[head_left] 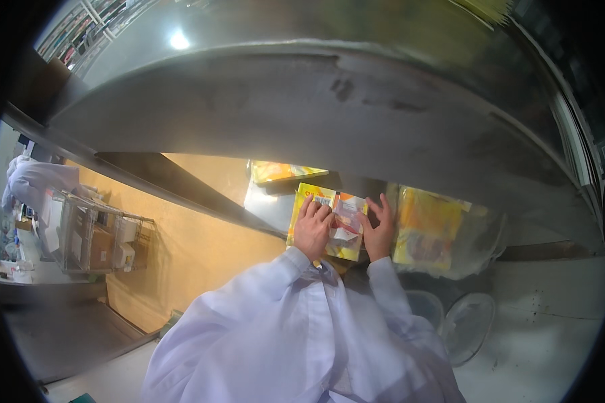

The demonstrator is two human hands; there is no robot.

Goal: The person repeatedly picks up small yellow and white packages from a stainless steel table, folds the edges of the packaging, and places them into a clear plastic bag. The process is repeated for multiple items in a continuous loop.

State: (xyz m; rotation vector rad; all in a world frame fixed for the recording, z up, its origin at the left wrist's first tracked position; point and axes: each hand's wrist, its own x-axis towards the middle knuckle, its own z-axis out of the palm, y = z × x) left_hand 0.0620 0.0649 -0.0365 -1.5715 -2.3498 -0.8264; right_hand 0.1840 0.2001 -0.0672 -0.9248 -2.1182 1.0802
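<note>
A flat yellow printed packet [345, 209] with a pink and white panel lies on the work surface in front of me. Across its left part rests my left hand [312, 230], palm down, fingers bent slightly and spread over the print. My right hand [379, 230] is at the packet's right edge, its thumb by the panel and its fingers raised and apart. To the right, more yellow packets [427, 228] sit inside a clear plastic bag. Behind my left hand lies another yellow packet or stack [286, 172], partly cut off by the metal shelf.
A broad metal shelf [329, 114] spans the view above my hands. Clear round plastic containers [468, 326] stand at the lower right. On the left, a wire cart [104, 235] carries boxes, with a white garment or sleeve [40, 180] behind it.
</note>
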